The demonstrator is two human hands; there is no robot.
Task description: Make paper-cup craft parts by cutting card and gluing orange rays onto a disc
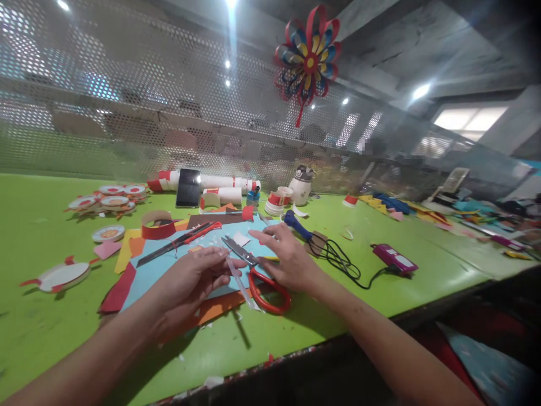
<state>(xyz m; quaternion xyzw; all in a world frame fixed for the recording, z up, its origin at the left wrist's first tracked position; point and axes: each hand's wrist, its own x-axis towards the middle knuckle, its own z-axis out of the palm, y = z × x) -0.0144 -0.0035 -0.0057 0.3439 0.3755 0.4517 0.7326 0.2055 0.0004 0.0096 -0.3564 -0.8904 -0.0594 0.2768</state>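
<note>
My left hand (pixel 196 282) is closed in a pinch on a narrow translucent strip (pixel 239 280), which slants down to the right. Beside it lie large red-handled scissors (pixel 270 293), blades pointing up and left over light blue paper (pixel 152 270). My right hand (pixel 291 259) hovers at the scissors' pivot with fingers apart. Its thumb is by the handles; I cannot tell whether it touches them. A small white paper piece (pixel 242 238) rests by the blades. Left of these, a second red-handled pair of scissors (pixel 186 239) lies on the blue sheet.
Paper discs with red tabs (pixel 63 277) lie left. At the back are a phone (pixel 188 189), white tube (pixel 215 182), paper cups (pixel 275 202) and white bottle (pixel 301 186). Right are a blue-handled corded tool (pixel 298 224) and purple box (pixel 394 259). A paper flower (pixel 310 62) hangs above.
</note>
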